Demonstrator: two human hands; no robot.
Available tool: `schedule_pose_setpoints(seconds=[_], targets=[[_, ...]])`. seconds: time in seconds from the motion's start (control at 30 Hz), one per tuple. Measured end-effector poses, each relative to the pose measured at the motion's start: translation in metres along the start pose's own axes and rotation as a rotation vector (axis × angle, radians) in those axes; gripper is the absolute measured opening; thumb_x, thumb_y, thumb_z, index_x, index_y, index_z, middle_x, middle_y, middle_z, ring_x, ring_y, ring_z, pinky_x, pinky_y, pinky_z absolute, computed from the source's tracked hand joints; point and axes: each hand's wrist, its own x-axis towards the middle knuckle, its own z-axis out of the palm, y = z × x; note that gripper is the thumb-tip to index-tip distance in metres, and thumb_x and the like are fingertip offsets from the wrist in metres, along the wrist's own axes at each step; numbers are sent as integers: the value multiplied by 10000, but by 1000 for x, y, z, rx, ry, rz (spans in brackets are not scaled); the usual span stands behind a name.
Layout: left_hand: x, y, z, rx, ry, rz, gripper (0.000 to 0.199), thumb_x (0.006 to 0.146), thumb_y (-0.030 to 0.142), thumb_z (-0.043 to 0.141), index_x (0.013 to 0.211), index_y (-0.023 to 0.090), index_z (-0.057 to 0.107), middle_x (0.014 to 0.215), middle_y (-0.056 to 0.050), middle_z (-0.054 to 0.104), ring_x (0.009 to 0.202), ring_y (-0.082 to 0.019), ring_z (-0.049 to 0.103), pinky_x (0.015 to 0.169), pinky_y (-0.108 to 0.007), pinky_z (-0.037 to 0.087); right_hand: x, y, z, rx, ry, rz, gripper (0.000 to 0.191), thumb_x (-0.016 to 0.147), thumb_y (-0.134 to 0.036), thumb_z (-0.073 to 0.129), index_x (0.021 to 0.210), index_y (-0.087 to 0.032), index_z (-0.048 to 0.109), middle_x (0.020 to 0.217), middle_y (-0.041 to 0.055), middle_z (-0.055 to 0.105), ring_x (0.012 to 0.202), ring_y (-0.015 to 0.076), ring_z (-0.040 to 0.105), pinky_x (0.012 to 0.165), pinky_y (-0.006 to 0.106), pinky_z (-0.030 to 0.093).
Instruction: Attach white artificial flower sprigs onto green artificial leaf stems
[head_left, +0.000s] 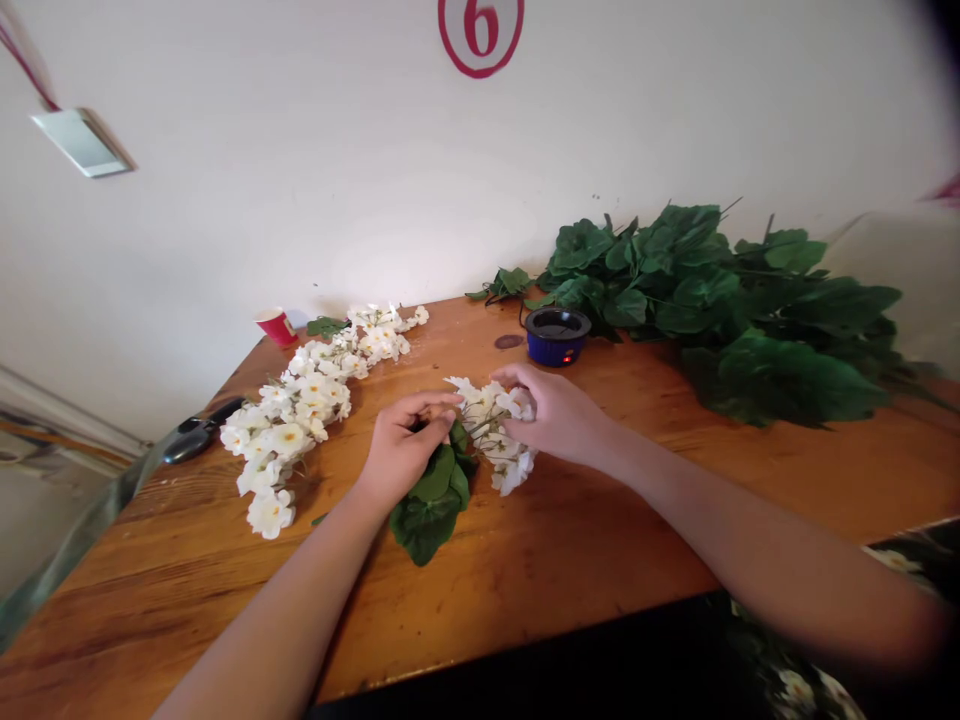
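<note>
Holding flower spray | left grip closed at leaves | right grip touching blossoms

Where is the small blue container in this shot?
In the head view, the small blue container sits on the wooden table, beyond the right hand and at the near left edge of the pile of green artificial leaves.

Bare left hand curled, fingers bent inward, palm down; bare right hand just beside it, fingers arched downward; L forearm & R forearm angled in from lower view.
</note>
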Motion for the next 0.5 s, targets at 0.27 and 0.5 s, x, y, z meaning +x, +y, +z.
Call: schedule_pose_setpoints(seconds=[0.27,0.5], targets=[[-2,-3,-1,137,-42,71,261,800,183,636,1034,222,745,624,41,501,554,-93,458,557,-227,377,-5,1,11,138,160,8,506,755,-244,685,1236,-250,529,1266,80,637,1146,258,616,938,404,495],[-1,-1,0,522,-81,398,173,809,256,677,972,218,719,758,-11,612,713,-157,566,727,-317,474,-7,-3,10,177,176,35,388,766,-283,677,1141,-252,583,1136,54,676,990,232,647,866,372,505]])
